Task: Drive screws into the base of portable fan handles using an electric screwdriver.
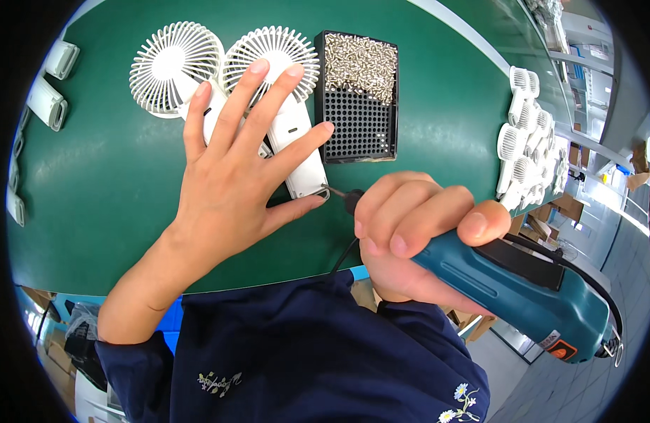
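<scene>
Two white handheld fans lie side by side on the green table. My left hand (229, 166) is spread flat across them, fingers apart, its thumb beside the handle end of the right fan (302, 151). The left fan (171, 65) is partly hidden under my fingers. My right hand (420, 218) is wrapped round a teal electric screwdriver (497, 282), held at a slant. Its thin bit (335, 189) reaches the lower right corner of the right fan's handle; whether a screw sits there is too small to tell.
Just right of the fans stands a black screw tray (320, 106), with many small metal screws (360, 63) heaped at its far end. More white fans (526, 151) are piled at the table's right edge. White parts (48, 102) lie at the far left. A black cable (607, 296) trails from the screwdriver.
</scene>
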Available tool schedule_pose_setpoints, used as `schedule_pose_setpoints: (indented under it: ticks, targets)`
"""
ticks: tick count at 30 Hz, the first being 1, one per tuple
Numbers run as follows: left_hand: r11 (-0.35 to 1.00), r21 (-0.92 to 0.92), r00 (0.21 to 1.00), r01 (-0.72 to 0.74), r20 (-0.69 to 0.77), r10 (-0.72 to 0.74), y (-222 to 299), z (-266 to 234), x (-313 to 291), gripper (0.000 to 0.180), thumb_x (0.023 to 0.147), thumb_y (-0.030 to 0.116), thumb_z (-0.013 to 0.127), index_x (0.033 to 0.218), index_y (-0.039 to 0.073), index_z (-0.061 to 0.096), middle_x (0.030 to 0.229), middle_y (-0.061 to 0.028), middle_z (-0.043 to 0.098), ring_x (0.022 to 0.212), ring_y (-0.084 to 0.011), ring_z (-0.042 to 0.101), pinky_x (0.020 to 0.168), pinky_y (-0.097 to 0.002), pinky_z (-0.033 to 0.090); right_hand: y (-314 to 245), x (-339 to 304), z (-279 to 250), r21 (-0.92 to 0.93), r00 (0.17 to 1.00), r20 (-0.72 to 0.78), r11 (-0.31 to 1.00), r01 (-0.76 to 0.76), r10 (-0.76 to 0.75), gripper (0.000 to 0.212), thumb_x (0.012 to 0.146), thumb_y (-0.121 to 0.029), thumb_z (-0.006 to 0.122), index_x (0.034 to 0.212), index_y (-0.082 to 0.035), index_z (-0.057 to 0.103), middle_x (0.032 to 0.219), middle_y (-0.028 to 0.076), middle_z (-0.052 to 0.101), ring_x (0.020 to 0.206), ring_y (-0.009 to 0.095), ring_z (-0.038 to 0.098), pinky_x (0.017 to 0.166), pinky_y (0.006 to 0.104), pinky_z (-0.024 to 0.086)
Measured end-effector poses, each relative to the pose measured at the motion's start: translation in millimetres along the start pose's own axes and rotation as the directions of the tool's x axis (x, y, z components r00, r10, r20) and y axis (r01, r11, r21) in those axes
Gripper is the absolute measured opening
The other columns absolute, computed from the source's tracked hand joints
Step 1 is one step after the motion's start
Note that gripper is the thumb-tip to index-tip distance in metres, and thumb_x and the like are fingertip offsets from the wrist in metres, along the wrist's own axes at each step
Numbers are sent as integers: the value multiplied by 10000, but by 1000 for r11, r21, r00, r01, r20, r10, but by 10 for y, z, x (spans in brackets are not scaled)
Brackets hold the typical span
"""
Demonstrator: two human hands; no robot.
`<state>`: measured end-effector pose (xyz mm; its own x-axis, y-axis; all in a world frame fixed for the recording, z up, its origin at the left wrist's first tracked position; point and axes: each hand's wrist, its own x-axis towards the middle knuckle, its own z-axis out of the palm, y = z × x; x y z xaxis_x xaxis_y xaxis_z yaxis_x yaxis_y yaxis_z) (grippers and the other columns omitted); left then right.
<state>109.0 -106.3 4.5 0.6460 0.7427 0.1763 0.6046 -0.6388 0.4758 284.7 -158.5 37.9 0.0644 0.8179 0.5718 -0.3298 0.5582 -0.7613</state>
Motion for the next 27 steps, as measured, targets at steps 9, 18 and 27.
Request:
schedule_pose_setpoints:
  ticks: [9,18,27]
  targets:
    - [1000,-10,1000,-1,6,1,2,-2,-18,712,607,392,829,1278,276,619,1534,-138,340,1439,-350,254,1148,-545,87,-214,162,-257,-91,931,-280,972,218,-235,786,919,-722,335,1330,-58,423,745,100,533,502,202,497,437,367,436]
    - [1000,17,1000,0,4,0,13,-1,-6,679,622,407,814,1262,268,634,1533,-139,337,1437,-360,257,1150,-549,89,-16,183,-555,-215,905,-355,963,164,-234,970,825,-861,190,1270,-41,457,654,77,509,407,184,449,347,335,399]
    - [999,39,1000,-4,-1,4,9,-14,-1,648,656,439,782,1264,267,639,1531,-133,340,1437,-357,257,1151,-548,93,103,188,-501,-229,876,-435,967,116,-208,887,865,-823,188,1181,-52,493,612,42,474,381,142,387,331,284,314]
